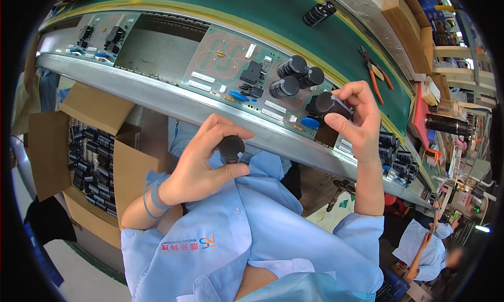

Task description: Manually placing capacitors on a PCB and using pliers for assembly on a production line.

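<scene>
A dark cylindrical capacitor point(231, 147) is gripped between the thumb and fingers of my left hand point(202, 160), in front of the metal rail and below the board. My right hand point(359, 118) pinches another capacitor point(326, 102) by its side, just over the right end of a circuit board point(218, 50). Three capacitors point(291, 66) stand upright on that board, close together, left of my right hand. Printed circles mark the board's left part. Also on it are a black heat sink point(253, 72) and a blue disc part point(310, 123).
Boards ride in a metal rail point(157, 84), one point(100, 34) at far left. An open carton point(128, 165) of capacitors stands at lower left. On the green mat lie orange-handled pliers point(377, 79) and a loose capacitor point(318, 14). Another person point(428, 244) is at lower right.
</scene>
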Tool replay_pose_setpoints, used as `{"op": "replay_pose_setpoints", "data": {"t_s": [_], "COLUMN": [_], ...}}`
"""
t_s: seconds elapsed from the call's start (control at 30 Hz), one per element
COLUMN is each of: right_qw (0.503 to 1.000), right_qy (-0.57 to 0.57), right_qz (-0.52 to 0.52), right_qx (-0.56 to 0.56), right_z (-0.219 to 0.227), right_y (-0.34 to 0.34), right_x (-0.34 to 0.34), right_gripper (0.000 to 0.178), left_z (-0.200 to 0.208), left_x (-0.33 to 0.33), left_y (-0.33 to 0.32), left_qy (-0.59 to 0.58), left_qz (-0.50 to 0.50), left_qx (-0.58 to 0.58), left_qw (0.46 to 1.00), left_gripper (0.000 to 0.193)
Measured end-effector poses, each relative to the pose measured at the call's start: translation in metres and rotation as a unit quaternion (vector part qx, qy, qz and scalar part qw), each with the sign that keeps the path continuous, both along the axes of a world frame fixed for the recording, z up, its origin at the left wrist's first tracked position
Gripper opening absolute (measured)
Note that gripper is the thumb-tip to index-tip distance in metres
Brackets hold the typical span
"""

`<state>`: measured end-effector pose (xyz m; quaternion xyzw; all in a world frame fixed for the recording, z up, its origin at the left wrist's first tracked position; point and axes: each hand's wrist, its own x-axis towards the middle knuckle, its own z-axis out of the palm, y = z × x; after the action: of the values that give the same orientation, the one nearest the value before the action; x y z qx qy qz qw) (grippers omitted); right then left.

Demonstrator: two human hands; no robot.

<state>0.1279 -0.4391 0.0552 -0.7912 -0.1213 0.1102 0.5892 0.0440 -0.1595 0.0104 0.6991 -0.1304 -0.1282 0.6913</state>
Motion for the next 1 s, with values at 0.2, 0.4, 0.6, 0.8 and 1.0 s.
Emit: {"op": "replay_pose_setpoints", "data": {"t_s": [0.2, 0.4, 0.6, 0.8, 1.0], "right_qw": [0.999, 0.996, 0.988, 0.914, 0.881], "right_qy": [0.017, 0.086, -0.044, -0.207, -0.262], "right_qz": [-0.013, -0.009, -0.023, 0.001, 0.044], "right_qx": [-0.048, -0.038, -0.144, -0.349, -0.392], "right_z": [0.01, -0.003, -0.006, -0.007, -0.007], "right_y": [0.011, 0.004, 0.022, 0.032, 0.034], "right_x": [0.004, 0.009, 0.002, -0.002, -0.002], "right_gripper": [0.03, 0.022, 0.029, 0.03, 0.029], "left_z": [0.0, -0.013, -0.018, -0.024, -0.023], "left_x": [0.001, -0.002, -0.001, -0.002, -0.005], "left_y": [0.014, 0.026, 0.043, 0.048, 0.046], "left_qy": [-0.027, 0.08, 0.138, 0.123, 0.126], "left_qz": [0.024, 0.038, 0.082, 0.085, 0.082], "left_qx": [0.021, -0.085, -0.163, -0.147, -0.187], "left_qw": [0.999, 0.992, 0.974, 0.978, 0.971], "left_gripper": [0.047, 0.045, 0.037, 0.033, 0.045]}}
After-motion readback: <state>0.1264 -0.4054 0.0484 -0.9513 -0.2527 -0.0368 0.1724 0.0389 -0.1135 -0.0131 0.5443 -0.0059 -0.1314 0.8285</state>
